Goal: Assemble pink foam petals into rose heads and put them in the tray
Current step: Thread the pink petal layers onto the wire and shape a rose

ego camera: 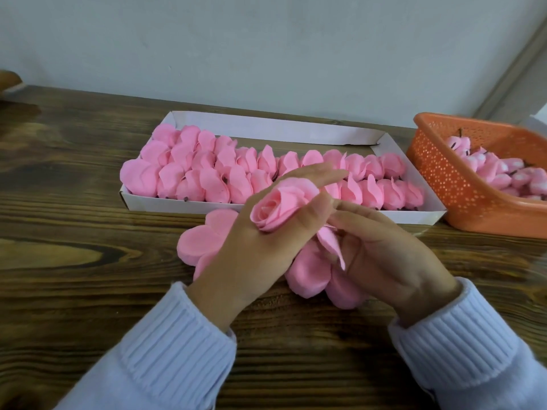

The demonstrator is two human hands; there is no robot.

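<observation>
1. Work surface: dark wood table (88, 202), w/ a pale wall (236, 39) across the top of the frame.

2. Tray (266, 125): white card, shallow, upper ctr of frame, long side running left to right. It holds finished roses (207, 173) packed in rows, touching each other. The back strip of the tray floor is bare.

3. Basket (461, 184): orange, perforated plastic, right edge of frame, just beside the tray's right end. Inside: pink buds (497, 170) w/ dark stems, piled loosely.

4. L hand (260, 232): ctr of frame, back of hand toward the camera, fingers (331, 174) stretched toward the upper right. A rose head (281, 207) is clamped between two of those fingers and sits above the knuckles, spiral ctr facing up. It is in front of the tray's near wall, not in the tray.

5. R hand (384, 250): right of ctr, fingers curled in, tips meeting the L hand's edge. They pinch a loose petal (331, 244) that hangs below the rose head. Exact contact pts are partly hidden.

6. Petal stacks (204, 241): flat pink foam pieces on the table under both hands, showing left of the L hand and below ctr. Stack count cannot be read.

7. Sleeves (165, 350): pale ribbed knit cuffs, lower left and lower right of frame.
</observation>
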